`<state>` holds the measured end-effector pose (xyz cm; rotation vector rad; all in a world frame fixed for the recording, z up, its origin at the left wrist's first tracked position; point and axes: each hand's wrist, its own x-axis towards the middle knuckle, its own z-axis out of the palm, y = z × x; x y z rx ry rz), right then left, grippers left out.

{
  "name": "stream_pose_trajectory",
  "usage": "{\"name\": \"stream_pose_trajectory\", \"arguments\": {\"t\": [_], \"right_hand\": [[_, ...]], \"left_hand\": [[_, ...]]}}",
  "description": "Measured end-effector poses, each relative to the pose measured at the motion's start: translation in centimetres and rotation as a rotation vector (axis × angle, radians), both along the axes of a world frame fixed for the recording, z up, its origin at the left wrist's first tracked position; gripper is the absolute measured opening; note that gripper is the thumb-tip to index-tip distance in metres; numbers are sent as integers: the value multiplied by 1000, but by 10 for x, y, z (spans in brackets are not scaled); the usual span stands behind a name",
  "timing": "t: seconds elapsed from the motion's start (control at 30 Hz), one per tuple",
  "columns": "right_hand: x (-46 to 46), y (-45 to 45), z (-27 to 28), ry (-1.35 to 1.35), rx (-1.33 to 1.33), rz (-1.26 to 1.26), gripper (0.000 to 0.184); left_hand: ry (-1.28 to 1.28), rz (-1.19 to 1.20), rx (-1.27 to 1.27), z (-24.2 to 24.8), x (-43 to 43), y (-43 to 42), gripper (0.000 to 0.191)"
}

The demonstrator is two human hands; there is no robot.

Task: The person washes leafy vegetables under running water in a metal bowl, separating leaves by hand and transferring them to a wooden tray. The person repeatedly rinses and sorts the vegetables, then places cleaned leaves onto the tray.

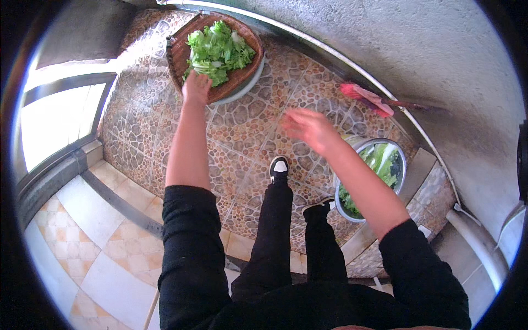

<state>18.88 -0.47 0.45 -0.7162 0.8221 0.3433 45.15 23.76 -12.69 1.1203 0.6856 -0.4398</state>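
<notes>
My left hand (pixel 196 87) reaches over the near rim of a brown woven basket (pixel 237 82), its fingers at the edge of a heap of leafy greens (pixel 218 51). Whether the fingertips touch the leaves cannot be told. Nothing shows in its grasp. My right hand (pixel 309 128), blurred, hangs empty above the tiled floor between the basket and a metal basin (pixel 403 165). More green leaves (pixel 381 161) lie in that basin, which looks wet inside. My right forearm hides part of it.
Under the basket a pale round vessel (pixel 247 90) shows. A red-bristled broom (pixel 369 99) leans by the wall, along which a white pipe (pixel 330 49) runs. My shoes (pixel 280 167) stand on the pebble-patterned tile floor (pixel 247 136). A bright framed opening (pixel 62 119) is at left.
</notes>
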Motion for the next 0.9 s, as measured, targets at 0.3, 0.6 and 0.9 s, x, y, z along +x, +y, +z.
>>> {"name": "stream_pose_trajectory", "arguments": {"t": [0.3,0.6,0.9], "right_hand": [[-277,-108,-69,438,-1457,97,56],[-344,-108,-99,809,-1143,700,123],[-379,-96,-124,426,-1436,-114,73]], "left_hand": [[122,-601,154,20,-200,-80,33],[-656,-1650,327,58,-452,-217,70],[-425,-1513,610,-3,-494,-271,81]]}}
